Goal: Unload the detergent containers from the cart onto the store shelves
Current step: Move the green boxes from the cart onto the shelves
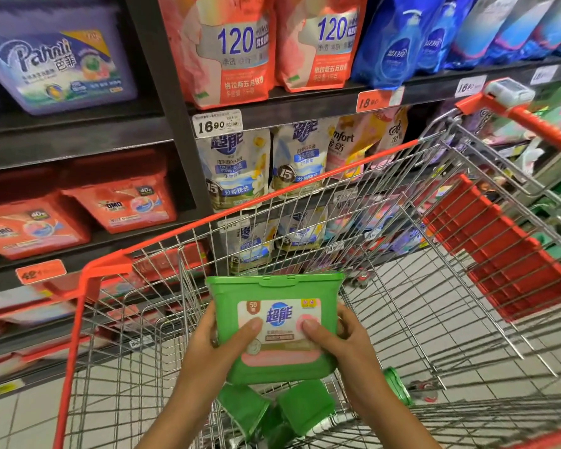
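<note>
You have the green detergent box in both hands, lifted above the cart at its near end, about midway between the two red side rims. Its label faces you and the hinged lid edge points away, toward the shelves.

Your left hand grips the box's left edge – thumb pressed flat on the label, fingers wrapped round behind. Your right hand does the same on the right edge, thumb on the label's pink patch, fingers curled round the side. Both hands are closed firmly on the box.

Below the held box, more green containers lie tumbled on the cart's wire floor by the near edge, and another green one stands on edge nearer the right side wall. The red seat flap hangs along the cart's right end.

The shelves rise just beyond the cart's left rim – red boxes at the left, a purple box above them, white pouches under the 16.90 price tag, and pink pouches and blue pouches along the top.
</note>
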`<state>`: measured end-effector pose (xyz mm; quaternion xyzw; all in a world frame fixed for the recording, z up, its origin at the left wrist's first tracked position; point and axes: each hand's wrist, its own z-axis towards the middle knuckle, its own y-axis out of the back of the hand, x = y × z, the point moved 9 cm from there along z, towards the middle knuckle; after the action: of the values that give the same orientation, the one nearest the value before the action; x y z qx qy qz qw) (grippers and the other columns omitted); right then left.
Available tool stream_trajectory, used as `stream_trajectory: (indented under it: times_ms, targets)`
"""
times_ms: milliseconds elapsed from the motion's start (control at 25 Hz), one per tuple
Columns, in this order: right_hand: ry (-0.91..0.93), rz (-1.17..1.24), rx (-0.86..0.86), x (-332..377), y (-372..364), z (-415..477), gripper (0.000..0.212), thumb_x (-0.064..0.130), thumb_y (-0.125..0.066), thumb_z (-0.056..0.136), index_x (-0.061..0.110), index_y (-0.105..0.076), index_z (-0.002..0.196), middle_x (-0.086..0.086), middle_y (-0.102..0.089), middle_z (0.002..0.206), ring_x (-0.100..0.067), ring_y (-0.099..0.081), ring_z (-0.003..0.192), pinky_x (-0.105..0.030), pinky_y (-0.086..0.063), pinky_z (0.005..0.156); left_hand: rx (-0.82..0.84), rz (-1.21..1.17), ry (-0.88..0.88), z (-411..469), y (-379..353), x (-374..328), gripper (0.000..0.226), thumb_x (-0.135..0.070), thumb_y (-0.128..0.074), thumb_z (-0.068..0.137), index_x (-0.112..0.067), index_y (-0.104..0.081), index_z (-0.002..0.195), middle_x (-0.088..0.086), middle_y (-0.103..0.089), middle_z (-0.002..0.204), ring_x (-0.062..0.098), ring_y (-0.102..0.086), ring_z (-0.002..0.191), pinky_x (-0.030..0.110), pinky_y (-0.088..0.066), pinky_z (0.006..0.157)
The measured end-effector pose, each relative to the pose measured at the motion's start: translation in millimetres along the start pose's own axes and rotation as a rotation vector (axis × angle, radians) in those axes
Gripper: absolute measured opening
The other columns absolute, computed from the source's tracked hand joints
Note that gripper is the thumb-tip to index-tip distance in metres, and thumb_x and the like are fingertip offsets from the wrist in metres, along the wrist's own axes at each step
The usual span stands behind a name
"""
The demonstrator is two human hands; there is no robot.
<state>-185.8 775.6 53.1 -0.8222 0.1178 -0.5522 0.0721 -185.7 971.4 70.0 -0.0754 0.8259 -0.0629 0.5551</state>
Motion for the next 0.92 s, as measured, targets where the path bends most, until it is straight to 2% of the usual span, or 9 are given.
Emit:
stream_trajectory:
  times_ms: [160, 280, 400, 520, 640, 800, 920]
  targets:
    - [0.007, -0.034, 0.082, 1.7, -12.1, -11.2, 0.053, 0.026, -0.082, 0.065, 0.007, -0.065, 0.111, -0.015, -0.073, 0.105, -0.033, -0.071, 0.093, -0.033, -0.059, 0.071, -0.06, -0.016, -0.026, -12.9, 11.1, 3.5, 0.065, -0.04, -0.078, 0.057, -0.024, -0.062, 0.118, 0.001, -0.076, 0.099, 0.022, -0.075, 0.082, 0.029, -0.059, 0.057]
    - [0.059, -0.127, 0.086, 4.6, -21.9, -24.7, 0.056, 0.038, -0.079, 0.063, 0.012, -0.066, 0.11, -0.009, -0.075, 0.101, -0.027, -0.073, 0.09, -0.029, -0.058, 0.067, -0.103, -0.044, -0.063, -31.5, 17.0, 3.1, 0.062, -0.041, -0.077, 0.057, -0.024, -0.064, 0.115, 0.003, -0.077, 0.097, 0.021, -0.075, 0.08, 0.026, -0.058, 0.055]
    - [0.077, -0.196, 0.142, 6.3, -34.1, -34.6, 0.049, 0.036, -0.074, 0.069, 0.013, -0.065, 0.112, -0.004, -0.076, 0.099, -0.022, -0.073, 0.088, -0.027, -0.058, 0.066, -0.159, -0.055, -0.095, -51.7, 26.5, 3.4, 0.057, -0.037, -0.081, 0.062, -0.025, -0.064, 0.115, 0.0, -0.077, 0.096, 0.02, -0.075, 0.08, 0.025, -0.057, 0.056]
    - [0.05, -0.256, 0.265, 4.2, -54.0, -42.1, 0.045, 0.036, -0.072, 0.069, 0.017, -0.065, 0.109, -0.002, -0.076, 0.098, -0.019, -0.074, 0.084, -0.025, -0.057, 0.062, -0.285, -0.074, -0.129, -81.0, 44.8, 8.0, 0.052, -0.04, -0.083, 0.061, -0.029, -0.067, 0.109, -0.001, -0.077, 0.096, 0.019, -0.075, 0.08, 0.023, -0.056, 0.056]
    - [0.021, -0.293, 0.385, -5.9, -84.7, -54.3, 0.042, 0.034, -0.073, 0.067, 0.02, -0.066, 0.106, 0.001, -0.076, 0.095, -0.016, -0.074, 0.081, -0.023, -0.056, 0.059, -0.39, -0.146, -0.173, -117.4, 68.5, 14.6, 0.054, -0.038, -0.086, 0.057, -0.028, -0.068, 0.108, 0.001, -0.077, 0.097, 0.019, -0.075, 0.081, 0.023, -0.057, 0.057]
    - [0.0, -0.368, 0.534, -35.8, -141.4, -87.4, 0.051, 0.032, -0.073, 0.067, 0.013, -0.065, 0.113, -0.002, -0.076, 0.1, -0.019, -0.073, 0.089, -0.031, -0.059, 0.072, -0.548, -0.207, -0.214, -180.9, 120.4, 28.0, 0.048, -0.033, -0.086, 0.065, -0.028, -0.067, 0.11, 0.002, -0.076, 0.099, 0.021, -0.075, 0.084, 0.024, -0.057, 0.058]
    - [-0.007, -0.389, 0.62, -57.2, -193.1, -121.1, 0.053, 0.028, -0.086, 0.064, 0.011, -0.066, 0.111, 0.003, -0.077, 0.093, -0.012, -0.074, 0.082, -0.024, -0.058, 0.065, -0.625, -0.232, -0.243, -229.2, 167.2, 33.9, 0.042, -0.041, -0.08, 0.063, -0.03, -0.07, 0.103, 0.004, -0.076, 0.1, 0.022, -0.075, 0.085, 0.022, -0.057, 0.061]
